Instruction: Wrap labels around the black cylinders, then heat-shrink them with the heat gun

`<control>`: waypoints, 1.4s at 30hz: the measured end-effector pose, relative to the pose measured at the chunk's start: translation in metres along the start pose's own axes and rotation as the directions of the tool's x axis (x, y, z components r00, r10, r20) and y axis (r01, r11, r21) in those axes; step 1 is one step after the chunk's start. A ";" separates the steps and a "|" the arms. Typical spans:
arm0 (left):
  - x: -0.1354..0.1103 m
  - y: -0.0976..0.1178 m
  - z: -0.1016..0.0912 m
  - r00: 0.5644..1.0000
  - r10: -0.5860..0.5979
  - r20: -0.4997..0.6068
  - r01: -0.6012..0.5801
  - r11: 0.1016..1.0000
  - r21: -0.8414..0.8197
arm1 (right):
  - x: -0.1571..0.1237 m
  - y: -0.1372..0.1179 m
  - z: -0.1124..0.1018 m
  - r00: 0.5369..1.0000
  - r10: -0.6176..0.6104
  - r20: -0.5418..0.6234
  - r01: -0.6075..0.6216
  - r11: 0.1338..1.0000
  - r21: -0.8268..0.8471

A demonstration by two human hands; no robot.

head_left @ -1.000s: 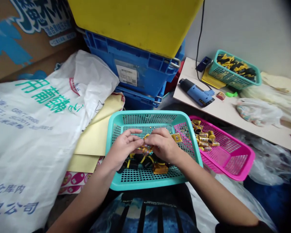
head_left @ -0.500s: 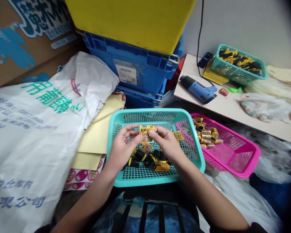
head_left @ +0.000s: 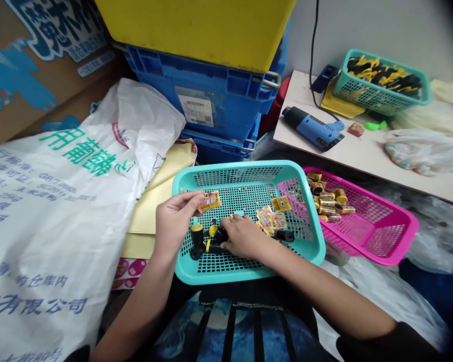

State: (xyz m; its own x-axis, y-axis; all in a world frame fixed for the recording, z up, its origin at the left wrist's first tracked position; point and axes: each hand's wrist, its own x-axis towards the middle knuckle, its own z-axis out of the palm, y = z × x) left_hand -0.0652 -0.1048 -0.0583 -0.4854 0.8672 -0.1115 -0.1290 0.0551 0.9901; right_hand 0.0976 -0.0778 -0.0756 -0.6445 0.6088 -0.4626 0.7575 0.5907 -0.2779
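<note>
My left hand (head_left: 173, 216) pinches a flat yellow printed label (head_left: 210, 200) between thumb and fingers, above the left side of a turquoise basket (head_left: 245, 275). Down inside the basket, my right hand (head_left: 245, 236) has its fingers curled round a small black cylinder (head_left: 221, 235), partly hidden by the hand. Beside it lie other black cylinders with yellow ends, one of them upright (head_left: 197, 234) near the left wall. Right of that hand are a pile of loose printed labels (head_left: 271, 220), a single label (head_left: 281, 203) and another black cylinder (head_left: 285, 235).
A pink basket (head_left: 392, 251) holding several yellow-wrapped cylinders adjoins on the right. On the table behind are a blue heat gun (head_left: 312, 128) and a turquoise basket (head_left: 381, 98) of black and yellow pieces. Stacked crates (head_left: 207, 100) stand ahead; a white sack (head_left: 60, 216) lies left.
My hands have parted: the left moved leftward with the label, while the right let go of it and went down among the black cylinders. The view shifted slightly.
</note>
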 end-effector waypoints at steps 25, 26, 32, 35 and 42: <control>-0.005 -0.002 0.006 0.979 -0.117 0.166 0.159 0.951 -0.265 | -0.025 0.040 -0.044 0.839 0.104 -0.534 0.436 0.458 0.775; -0.006 -0.003 0.006 0.980 -0.106 0.167 0.145 0.960 -0.241 | -0.025 0.040 -0.044 0.835 0.092 -0.542 0.437 0.488 0.756; -0.009 0.001 0.009 0.966 -0.058 0.252 0.080 0.994 -0.078 | -0.022 0.038 -0.035 0.812 0.113 -0.573 0.465 0.467 0.752; -0.009 0.009 0.010 0.931 -0.051 0.362 0.063 0.998 -0.022 | -0.018 0.036 -0.032 0.785 0.124 -0.607 0.507 0.434 0.745; -0.012 0.009 0.011 0.911 -0.044 0.410 0.066 0.997 -0.040 | -0.016 0.030 -0.026 0.853 0.082 -0.515 0.494 0.188 0.849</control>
State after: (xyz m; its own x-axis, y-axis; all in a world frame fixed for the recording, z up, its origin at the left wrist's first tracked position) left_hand -0.0514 -0.1090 -0.0471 -0.0816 0.9906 -0.1099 -0.1951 0.0923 0.9764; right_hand 0.1278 -0.0558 -0.0543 -0.5414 0.8406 0.0159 -0.0875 -0.0376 -0.9955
